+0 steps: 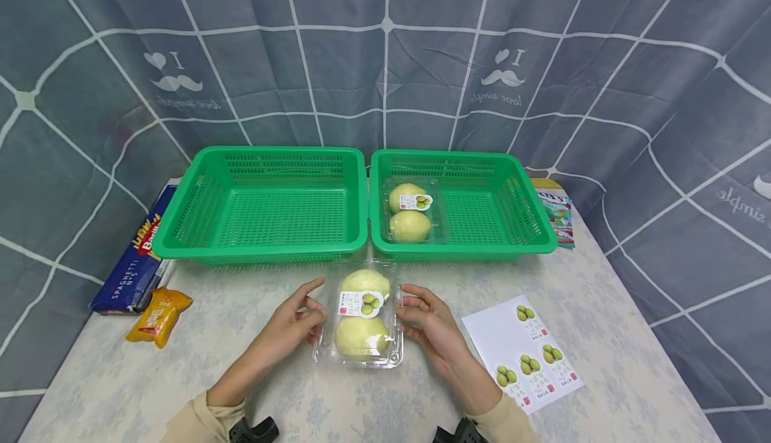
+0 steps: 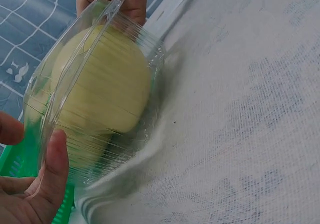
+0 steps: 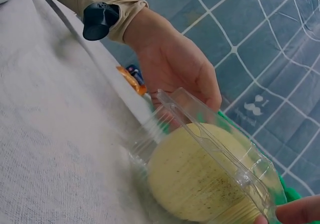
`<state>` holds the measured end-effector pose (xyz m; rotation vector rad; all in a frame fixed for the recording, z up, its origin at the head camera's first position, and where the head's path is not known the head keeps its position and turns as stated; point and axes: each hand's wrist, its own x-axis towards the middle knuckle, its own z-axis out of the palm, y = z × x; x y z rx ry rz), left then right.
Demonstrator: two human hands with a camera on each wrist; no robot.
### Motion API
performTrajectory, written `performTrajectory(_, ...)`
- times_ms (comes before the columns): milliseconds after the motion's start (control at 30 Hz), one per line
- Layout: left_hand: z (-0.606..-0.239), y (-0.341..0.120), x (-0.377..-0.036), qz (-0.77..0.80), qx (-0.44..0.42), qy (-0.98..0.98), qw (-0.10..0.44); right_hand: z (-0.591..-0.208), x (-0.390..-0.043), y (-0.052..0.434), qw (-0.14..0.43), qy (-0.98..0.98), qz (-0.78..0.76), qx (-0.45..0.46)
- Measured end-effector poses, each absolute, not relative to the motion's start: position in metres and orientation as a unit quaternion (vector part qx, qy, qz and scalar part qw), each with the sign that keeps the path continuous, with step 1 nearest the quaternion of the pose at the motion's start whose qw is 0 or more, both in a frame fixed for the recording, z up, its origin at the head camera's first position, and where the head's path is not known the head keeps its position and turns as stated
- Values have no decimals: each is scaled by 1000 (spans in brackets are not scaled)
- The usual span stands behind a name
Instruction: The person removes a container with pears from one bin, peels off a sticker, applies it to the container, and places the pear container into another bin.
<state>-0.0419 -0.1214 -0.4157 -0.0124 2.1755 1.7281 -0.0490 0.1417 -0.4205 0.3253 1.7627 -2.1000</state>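
The left hand (image 1: pixel 293 326) and right hand (image 1: pixel 429 326) are grasping a clear clamshell pack of two pale yellow pears (image 1: pixel 361 314) by its opposite sides, fingers curled against the plastic. The pack is sitting on the pale tablecloth (image 1: pixel 241 376), just in front of two green baskets; the right basket (image 1: pixel 530 229) is holding a similar labelled pack (image 1: pixel 412 212) (the left basket (image 1: pixel 181 229) is not). A sticker sheet (image 1: pixel 523 349) is lying near the right hand.

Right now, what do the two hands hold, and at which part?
The clear fruit box, on the table: left hand at its left side, right hand at its right side.
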Motion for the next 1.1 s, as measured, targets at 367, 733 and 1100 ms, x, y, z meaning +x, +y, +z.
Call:
performTrajectory(367,-409,-127,-35,648,33,722,240,-403,-32,156,207,604,-761,113)
performTrajectory(733,-388,-130,-25,713,136,622,292,-381,-10,179,226,587,-774,76)
performTrajectory(1100,-340,-82,-60,729,160,616,254,-331,-41,215,155,712,-685,0)
